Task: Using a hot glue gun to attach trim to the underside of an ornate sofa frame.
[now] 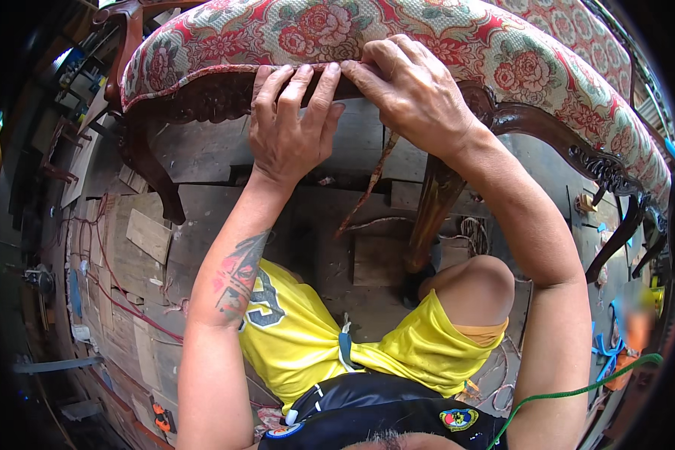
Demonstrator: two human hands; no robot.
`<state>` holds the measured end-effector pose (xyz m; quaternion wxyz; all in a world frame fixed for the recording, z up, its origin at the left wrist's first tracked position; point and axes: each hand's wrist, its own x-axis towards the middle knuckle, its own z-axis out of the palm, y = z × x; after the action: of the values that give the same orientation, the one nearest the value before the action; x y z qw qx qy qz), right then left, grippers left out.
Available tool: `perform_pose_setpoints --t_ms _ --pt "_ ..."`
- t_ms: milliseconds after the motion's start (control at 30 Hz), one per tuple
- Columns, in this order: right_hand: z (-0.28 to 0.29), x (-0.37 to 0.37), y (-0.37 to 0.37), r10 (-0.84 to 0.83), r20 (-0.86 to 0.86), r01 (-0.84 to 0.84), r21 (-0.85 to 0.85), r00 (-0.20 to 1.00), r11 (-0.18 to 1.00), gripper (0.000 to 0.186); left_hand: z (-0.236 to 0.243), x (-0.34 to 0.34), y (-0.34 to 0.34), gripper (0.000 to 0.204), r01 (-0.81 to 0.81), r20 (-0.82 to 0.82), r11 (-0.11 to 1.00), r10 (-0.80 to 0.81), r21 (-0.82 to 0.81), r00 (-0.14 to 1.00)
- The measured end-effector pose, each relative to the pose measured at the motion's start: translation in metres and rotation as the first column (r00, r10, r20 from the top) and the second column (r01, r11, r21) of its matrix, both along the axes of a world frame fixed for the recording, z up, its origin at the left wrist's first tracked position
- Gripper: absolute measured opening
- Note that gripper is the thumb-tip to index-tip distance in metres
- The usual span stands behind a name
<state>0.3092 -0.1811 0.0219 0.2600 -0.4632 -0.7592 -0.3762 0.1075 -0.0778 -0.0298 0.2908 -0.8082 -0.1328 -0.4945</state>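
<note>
A sofa seat covered in red and cream floral fabric [315,26] curves across the top, above a dark carved wooden frame [195,105]. Fabric piping [202,73] runs along the seam between cloth and wood. Spread fingertips of my left hand [289,124] press on this piping, with the thumb lower down. Beside them, my right hand [420,94] has its fingers curled and its thumb and forefinger closed on the piping. A loose tail of piping [371,181] dangles below my right hand; where it joins the seam is hidden.
Wooden boards [149,235] lie on the floor at left, near a red cord [127,309]. A thick wooden leg [433,202] stands under the sofa by my bent knee [480,289]. At lower right, a green cord [570,392] crosses my right arm.
</note>
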Motion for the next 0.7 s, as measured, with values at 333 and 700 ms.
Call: perform_pose_setpoints --t_ms 333,700 --pt "0.0023 -0.0023 -0.0013 0.010 0.002 -0.010 0.002 1.000 1.000 0.035 0.0002 0.0003 0.0025 0.043 0.035 0.038 0.999 -0.034 -0.029 0.999" --pt "0.0027 -0.0025 -0.0013 -0.008 0.021 0.009 -0.019 1.000 1.000 0.038 -0.0009 -0.0020 0.0025 0.046 0.014 0.032 0.999 -0.013 -0.037 0.999"
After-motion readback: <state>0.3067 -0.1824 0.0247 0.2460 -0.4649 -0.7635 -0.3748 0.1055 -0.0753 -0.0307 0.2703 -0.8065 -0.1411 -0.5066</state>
